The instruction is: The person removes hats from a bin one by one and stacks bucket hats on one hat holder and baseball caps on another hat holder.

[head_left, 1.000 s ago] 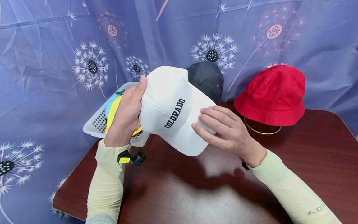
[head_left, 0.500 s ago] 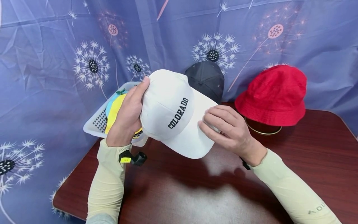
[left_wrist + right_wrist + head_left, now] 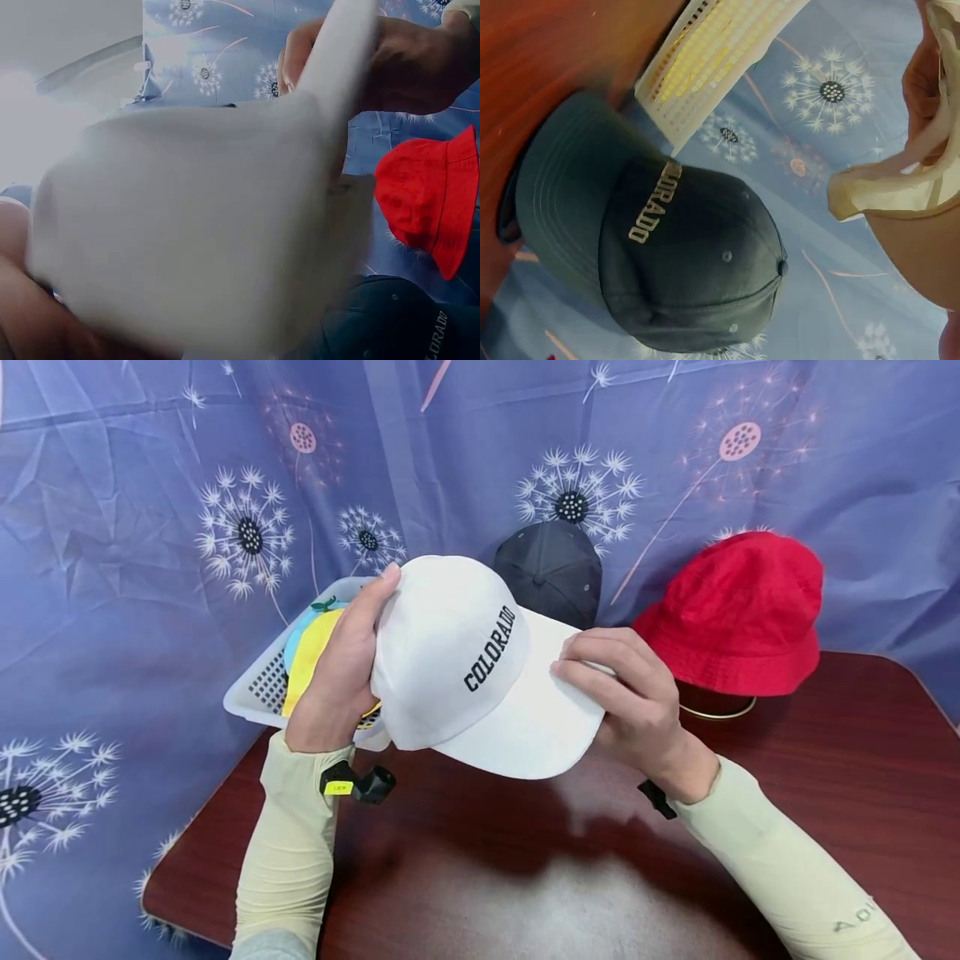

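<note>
A white baseball cap (image 3: 450, 652) with black COLORADO lettering is held up over the table, its brim pointing to the lower right. My left hand (image 3: 341, 668) grips the crown's back edge, thumb on the outside and the other fingers hidden behind it. At the brim's right edge my right hand (image 3: 633, 693) pinches it, fingertips on top and thumb out of sight underneath. In the left wrist view the white cap (image 3: 187, 225) fills the middle, blurred, with the right hand (image 3: 409, 67) at its brim. The right wrist view shows the cap's inner band (image 3: 892, 187).
Behind the white cap is a dark baseball cap (image 3: 551, 568), also lettered COLORADO (image 3: 654, 202). A red bucket hat (image 3: 742, 618) sits on a gold ring stand (image 3: 716, 714) at right. A white plastic basket (image 3: 251, 702) with yellow and light-blue items stands at back left.
The white cap has turned, its brim swinging rightward and its crown dropping slightly. My right hand has shifted a little right and up along with the brim; the left hand has barely moved.
</note>
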{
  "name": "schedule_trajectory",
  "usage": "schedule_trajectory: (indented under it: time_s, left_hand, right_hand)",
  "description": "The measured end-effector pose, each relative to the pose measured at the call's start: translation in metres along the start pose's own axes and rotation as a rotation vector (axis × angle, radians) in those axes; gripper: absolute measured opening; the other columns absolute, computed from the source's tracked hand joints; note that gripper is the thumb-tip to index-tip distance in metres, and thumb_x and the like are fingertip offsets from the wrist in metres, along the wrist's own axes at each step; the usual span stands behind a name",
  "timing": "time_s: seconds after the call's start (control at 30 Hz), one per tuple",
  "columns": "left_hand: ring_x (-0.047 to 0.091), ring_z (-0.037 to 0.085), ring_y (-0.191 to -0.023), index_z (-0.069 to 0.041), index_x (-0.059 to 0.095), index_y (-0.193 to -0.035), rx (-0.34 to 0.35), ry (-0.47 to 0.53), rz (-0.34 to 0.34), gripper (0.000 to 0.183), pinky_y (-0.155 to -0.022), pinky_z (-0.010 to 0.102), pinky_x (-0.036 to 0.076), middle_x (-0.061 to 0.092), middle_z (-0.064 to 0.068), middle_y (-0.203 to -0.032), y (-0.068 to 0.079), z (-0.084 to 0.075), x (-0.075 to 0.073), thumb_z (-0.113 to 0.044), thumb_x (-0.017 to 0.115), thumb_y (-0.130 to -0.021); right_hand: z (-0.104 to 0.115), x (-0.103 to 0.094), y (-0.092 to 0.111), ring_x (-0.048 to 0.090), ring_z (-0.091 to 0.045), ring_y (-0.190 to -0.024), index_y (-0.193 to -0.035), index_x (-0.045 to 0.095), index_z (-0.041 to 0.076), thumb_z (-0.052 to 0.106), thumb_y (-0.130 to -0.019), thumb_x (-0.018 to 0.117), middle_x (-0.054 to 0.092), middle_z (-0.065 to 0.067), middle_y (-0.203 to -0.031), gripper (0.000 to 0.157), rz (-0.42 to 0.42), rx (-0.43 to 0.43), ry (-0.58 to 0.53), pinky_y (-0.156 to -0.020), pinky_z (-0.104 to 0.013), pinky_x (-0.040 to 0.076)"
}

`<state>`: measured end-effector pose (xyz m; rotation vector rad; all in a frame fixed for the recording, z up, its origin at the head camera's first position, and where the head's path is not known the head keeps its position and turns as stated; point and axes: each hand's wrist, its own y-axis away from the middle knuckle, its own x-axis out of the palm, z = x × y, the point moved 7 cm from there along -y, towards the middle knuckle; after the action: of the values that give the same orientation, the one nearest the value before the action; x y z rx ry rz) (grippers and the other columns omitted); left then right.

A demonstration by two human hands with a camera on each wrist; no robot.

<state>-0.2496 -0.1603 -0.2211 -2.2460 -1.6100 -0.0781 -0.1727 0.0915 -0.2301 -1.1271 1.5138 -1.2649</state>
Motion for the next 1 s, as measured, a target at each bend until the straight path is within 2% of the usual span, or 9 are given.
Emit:
schedule_trajectory:
  time_s: [0.13, 0.3, 0.43, 0.6, 0.67, 0.73, 0.8, 0.87, 1.0]
  left_hand:
    - [0.068, 0.008, -0.073, -0.02, 0.069, -0.104, -0.002, 0.003, 0.029, 0.042, -0.065, 0.021, 0.054, 0.066, -0.006, -0.082, 0.001, 0.0, 0.002, -0.059, 0.054, -0.105]
    - [0.055, 0.009, -0.053, -0.022, 0.06, -0.082, 0.063, -0.031, 0.105, 0.051, -0.049, 0.022, 0.042, 0.047, -0.007, -0.059, 0.001, -0.004, 0.007, -0.067, 0.05, -0.103]
    - [0.059, 0.01, -0.051, -0.022, 0.06, -0.084, 0.106, -0.03, 0.192, 0.055, -0.046, 0.023, 0.043, 0.048, -0.006, -0.058, 0.001, -0.006, 0.013, -0.072, 0.047, -0.102]
    - [0.066, 0.013, -0.058, -0.022, 0.067, -0.105, 0.168, -0.028, 0.235, 0.057, -0.051, 0.025, 0.051, 0.06, -0.003, -0.067, 0.0, -0.007, 0.017, -0.074, 0.044, -0.102]
    - [0.068, 0.015, -0.061, -0.022, 0.068, -0.118, 0.225, -0.075, 0.226, 0.061, -0.053, 0.026, 0.053, 0.065, -0.001, -0.074, 0.001, -0.009, 0.018, -0.074, 0.041, -0.102]
    - [0.067, 0.016, -0.067, -0.019, 0.065, -0.125, 0.307, -0.142, 0.203, 0.065, -0.057, 0.027, 0.054, 0.066, 0.001, -0.082, 0.002, -0.012, 0.019, -0.074, 0.04, -0.102]
    - [0.066, 0.018, -0.076, -0.015, 0.061, -0.127, 0.405, -0.238, 0.16, 0.068, -0.066, 0.028, 0.055, 0.065, 0.002, -0.091, 0.004, -0.017, 0.022, -0.075, 0.039, -0.101]
    - [0.063, 0.02, -0.085, -0.012, 0.058, -0.125, 0.501, -0.322, 0.109, 0.071, -0.075, 0.03, 0.053, 0.064, 0.003, -0.098, 0.007, -0.021, 0.024, -0.076, 0.04, -0.1]
    - [0.056, 0.024, -0.086, -0.002, 0.054, -0.118, 0.719, -0.501, 0.007, 0.081, -0.077, 0.033, 0.045, 0.06, 0.01, -0.097, 0.018, -0.032, 0.035, -0.079, 0.042, -0.098]
  right_hand:
    - [-0.007, -0.003, -0.003, 0.065, -0.038, -0.083, -0.093, 0.076, -0.002, 0.011, -0.095, 0.075, 0.07, -0.023, -0.092, 0.013, -0.036, 0.123, -0.058, -0.086, -0.033, 0.055]
    - [-0.016, -0.008, -0.006, 0.067, -0.032, -0.085, -0.091, 0.074, -0.005, 0.022, -0.094, 0.079, 0.069, -0.025, -0.09, 0.028, -0.073, 0.275, -0.125, -0.086, -0.027, 0.054]
    - [-0.021, -0.01, -0.008, 0.068, -0.028, -0.088, -0.092, 0.073, -0.01, 0.024, -0.091, 0.081, 0.068, -0.027, -0.091, 0.035, -0.092, 0.376, -0.203, -0.083, -0.029, 0.053]
    - [-0.023, -0.011, -0.012, 0.066, -0.024, -0.088, -0.091, 0.074, -0.013, 0.008, -0.092, 0.075, 0.069, -0.026, -0.089, 0.021, -0.114, 0.477, -0.24, -0.082, -0.031, 0.051]
    - [-0.026, -0.012, -0.011, 0.066, -0.023, -0.087, -0.091, 0.073, -0.014, 0.004, -0.092, 0.073, 0.069, -0.025, -0.089, 0.017, -0.126, 0.509, -0.236, -0.083, -0.031, 0.05]
    - [-0.03, -0.014, -0.008, 0.066, -0.024, -0.088, -0.091, 0.072, -0.015, 0.001, -0.091, 0.072, 0.07, -0.023, -0.09, 0.016, -0.137, 0.544, -0.233, -0.084, -0.032, 0.05]
    - [-0.036, -0.016, -0.002, 0.066, -0.023, -0.088, -0.093, 0.072, -0.014, 0.0, -0.09, 0.074, 0.071, -0.019, -0.091, 0.015, -0.141, 0.589, -0.226, -0.083, -0.031, 0.051]
    - [-0.042, -0.018, 0.005, 0.065, -0.023, -0.088, -0.096, 0.073, -0.014, -0.005, -0.089, 0.075, 0.071, -0.017, -0.093, 0.011, -0.158, 0.653, -0.262, -0.079, -0.029, 0.051]
    - [-0.056, -0.019, 0.018, 0.07, -0.025, -0.089, -0.102, 0.075, -0.01, -0.017, -0.087, 0.069, 0.073, -0.014, -0.097, 0.017, -0.24, 0.825, -0.4, -0.081, -0.027, 0.058]
